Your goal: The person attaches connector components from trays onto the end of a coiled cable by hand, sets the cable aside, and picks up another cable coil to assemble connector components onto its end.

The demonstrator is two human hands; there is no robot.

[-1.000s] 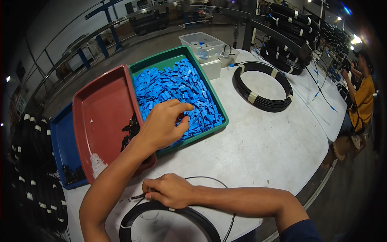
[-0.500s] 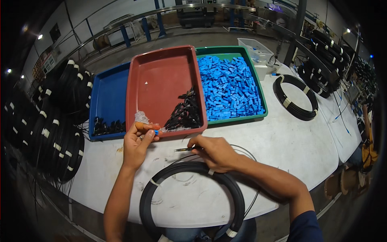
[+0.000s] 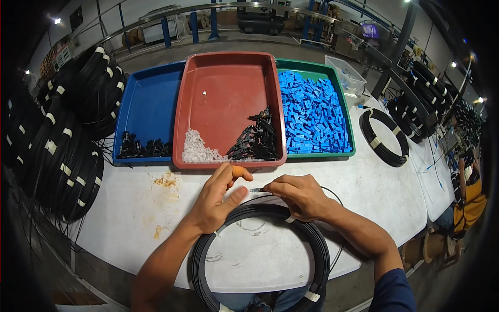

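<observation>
My right hand [image 3: 301,196] pinches a small black cable connector [image 3: 257,190], its pale tip pointing left. A thin black cable runs from behind that hand to the coil of black cable [image 3: 321,249], which lies at the table's front edge and partly over my lap. Just left of the connector tip is my left hand [image 3: 218,200], thumb and forefinger apart with nothing visible between them. Orange covers a fingertip of this hand. Beyond both hands, the red tray [image 3: 228,93] holds clear small pieces [image 3: 196,150] and black connector parts [image 3: 257,138].
A blue tray [image 3: 148,104] with black parts stands left of the red one. On the right, a green tray [image 3: 349,125] is full of blue clips [image 3: 314,114]. Black cable coils [image 3: 67,156] are stacked at left; another coil [image 3: 384,138] lies right. A person in orange [image 3: 468,200] is at far right.
My left hand has moved right, close to the connector, and its fingers have parted. The small blue piece it held no longer shows. My right hand still grips the cable end.
</observation>
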